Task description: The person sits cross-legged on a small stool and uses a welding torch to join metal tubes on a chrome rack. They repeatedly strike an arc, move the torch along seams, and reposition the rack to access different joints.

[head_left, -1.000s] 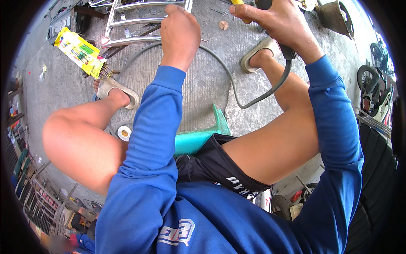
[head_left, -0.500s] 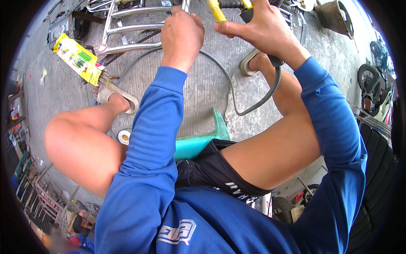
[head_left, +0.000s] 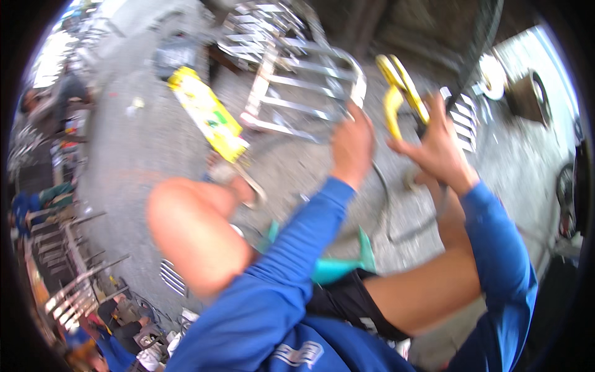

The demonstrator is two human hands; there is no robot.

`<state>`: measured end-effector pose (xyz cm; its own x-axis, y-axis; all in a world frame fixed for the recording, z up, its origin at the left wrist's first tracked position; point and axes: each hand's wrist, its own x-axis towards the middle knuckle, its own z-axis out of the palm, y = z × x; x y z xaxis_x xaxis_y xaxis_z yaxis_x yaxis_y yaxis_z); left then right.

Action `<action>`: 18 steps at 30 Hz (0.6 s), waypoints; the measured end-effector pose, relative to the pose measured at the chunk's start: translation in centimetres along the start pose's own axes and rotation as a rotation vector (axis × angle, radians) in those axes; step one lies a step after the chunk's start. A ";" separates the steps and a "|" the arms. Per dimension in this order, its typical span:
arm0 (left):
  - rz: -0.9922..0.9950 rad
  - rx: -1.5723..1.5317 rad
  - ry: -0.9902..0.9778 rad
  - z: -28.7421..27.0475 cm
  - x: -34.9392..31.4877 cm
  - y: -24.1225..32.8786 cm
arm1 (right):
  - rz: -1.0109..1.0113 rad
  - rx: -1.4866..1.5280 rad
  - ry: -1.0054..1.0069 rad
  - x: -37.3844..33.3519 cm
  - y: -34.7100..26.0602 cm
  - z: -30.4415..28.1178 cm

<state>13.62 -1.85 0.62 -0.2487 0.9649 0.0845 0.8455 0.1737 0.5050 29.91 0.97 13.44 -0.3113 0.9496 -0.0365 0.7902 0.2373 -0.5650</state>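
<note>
My left hand (head_left: 353, 149), blurred, is closed at the end of a tube of the shiny metal frame (head_left: 260, 84), a ladder-like piece with several crossbars lying on the floor ahead. My right hand (head_left: 443, 149) is wrapped round the dark handle of a yellow clamp-like welding rod holder (head_left: 390, 102), its thumb stretched toward the left. The yellow arms of the tool point up and away from me, beside the frame. A grey cable (head_left: 385, 189) curves over the floor between my legs. Most of the handle is hidden by my right hand.
A yellow packet (head_left: 207, 115) lies left of the frame, near my foot. A teal plastic stool (head_left: 338, 271) is beneath me. A brown cylinder (head_left: 527, 99) stands at far right. At lower left, a person (head_left: 121, 347) sits near more metal frames (head_left: 68, 304).
The view has swung, so my hands and the frame sit lower and farther right in it, with more of the yellow tool showing. Both hands keep much the same grip.
</note>
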 end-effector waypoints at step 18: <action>-0.016 -0.157 -0.081 -1.2 -0.5 0.5 | 0.092 0.081 -0.082 -0.4 -1.1 -1.5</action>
<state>13.59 -2.51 1.85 -0.2172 0.9761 0.0096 0.7562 0.1621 0.6340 29.94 0.63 15.33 -0.2841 0.9459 -0.1567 0.7734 0.1295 -0.6206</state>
